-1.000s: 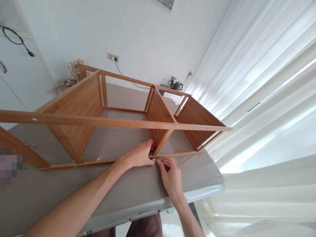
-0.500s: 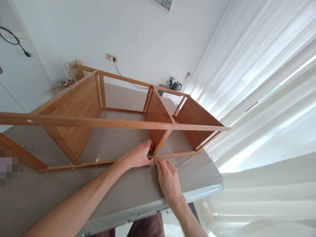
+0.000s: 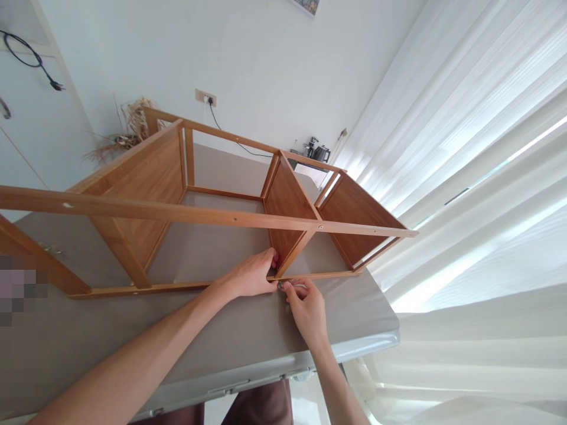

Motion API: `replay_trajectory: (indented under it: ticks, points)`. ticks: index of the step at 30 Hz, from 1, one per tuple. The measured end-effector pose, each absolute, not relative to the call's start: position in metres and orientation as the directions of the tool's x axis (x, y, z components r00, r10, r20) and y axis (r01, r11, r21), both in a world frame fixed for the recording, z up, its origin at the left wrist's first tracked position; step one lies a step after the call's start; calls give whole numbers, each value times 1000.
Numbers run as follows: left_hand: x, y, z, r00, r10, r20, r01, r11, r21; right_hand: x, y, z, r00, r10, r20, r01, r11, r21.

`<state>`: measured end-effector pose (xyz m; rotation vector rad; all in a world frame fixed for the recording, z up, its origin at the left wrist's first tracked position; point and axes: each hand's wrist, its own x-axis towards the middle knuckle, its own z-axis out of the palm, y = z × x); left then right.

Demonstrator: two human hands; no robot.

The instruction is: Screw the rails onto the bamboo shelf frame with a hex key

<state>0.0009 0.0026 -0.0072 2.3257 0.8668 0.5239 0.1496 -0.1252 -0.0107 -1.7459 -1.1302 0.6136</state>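
A brown wooden shelf frame (image 3: 199, 213) lies on its side on a grey-covered table (image 3: 212, 330). My left hand (image 3: 254, 274) grips its near lower rail where the middle shelf panel (image 3: 290, 203) meets it, thumb outside and fingers curled behind. Just right of that thumb, my right hand (image 3: 306, 307) pinches a small thin metal tool, which looks like a hex key (image 3: 280, 285), at the outer face of the joint. Fingers hide most of the tool. Higher up, a round metal screw head (image 3: 321, 226) sits in the upper near rail.
Small metal pieces (image 3: 52, 249) lie on the table at the left. Behind the frame are dried plants (image 3: 133, 121), a wall socket (image 3: 206, 97) with a black cord, and a dark kettle (image 3: 321, 153). White curtains (image 3: 465, 147) hang at the right, beyond the table's end.
My right hand has turned at the joint, its fingers now more curled and raised around the tool. My left hand keeps its grip on the frame. The view has shifted slightly.
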Motion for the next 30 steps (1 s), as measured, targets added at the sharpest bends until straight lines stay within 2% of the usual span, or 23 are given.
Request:
replay_trajectory:
  ticks: [4,10,20,26,28,30]
  points:
    - [1,2,-7,709,689,149,447,-603,661,152,-127,-15,441,894,78,441,-141,-887]
    - [-1,3,-8,708,691,145,440,-593,675,147,-136,-20,416,883,216,600,-89,-795]
    - [-1,2,-4,715,691,103,463,-579,671,146,-137,-26,275,894,354,820,-26,-572]
    - [-1,3,-6,715,690,112,459,-584,670,145,-137,-24,81,891,446,932,90,-350]
    - [-1,3,-6,720,684,119,449,-590,671,145,-137,-22,58,897,439,936,104,-336]
    - [-1,3,-6,725,678,125,440,-595,673,146,-136,-20,94,902,421,922,80,-378]
